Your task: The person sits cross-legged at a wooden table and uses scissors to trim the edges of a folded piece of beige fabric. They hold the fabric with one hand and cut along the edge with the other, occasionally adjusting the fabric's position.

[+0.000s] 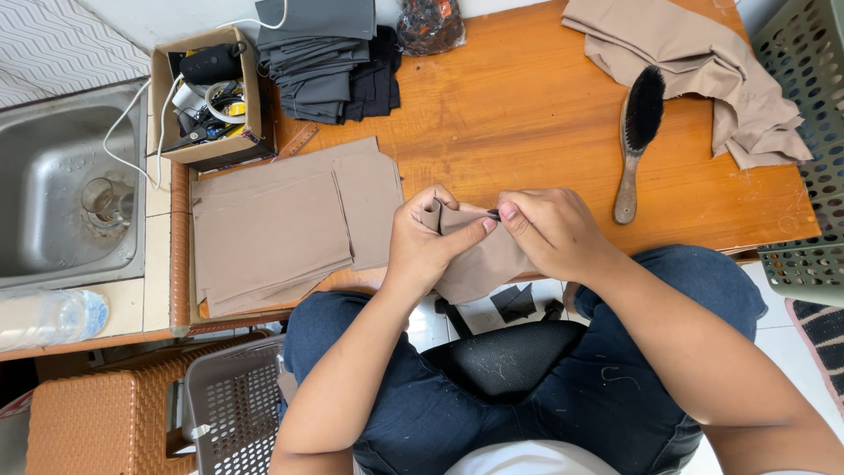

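A small tan fabric piece (pixel 482 264) hangs between both hands at the near edge of the wooden table (pixel 527 105). My left hand (pixel 424 242) pinches its upper left part. My right hand (pixel 549 230) pinches the upper right part, with a small dark bit showing at its fingertips. A stack of flat tan fabric pieces (pixel 281 229) lies on the table left of my left hand.
A wooden brush (pixel 637 136) and crumpled tan cloth (pixel 703 62) lie at the right. Folded grey and black fabric (pixel 330 62), a cardboard box of tools (pixel 209 97), a steel sink (pixel 61 185), a plastic bottle (pixel 48 317), and baskets (pixel 233 405) (pixel 809 141) surround the table.
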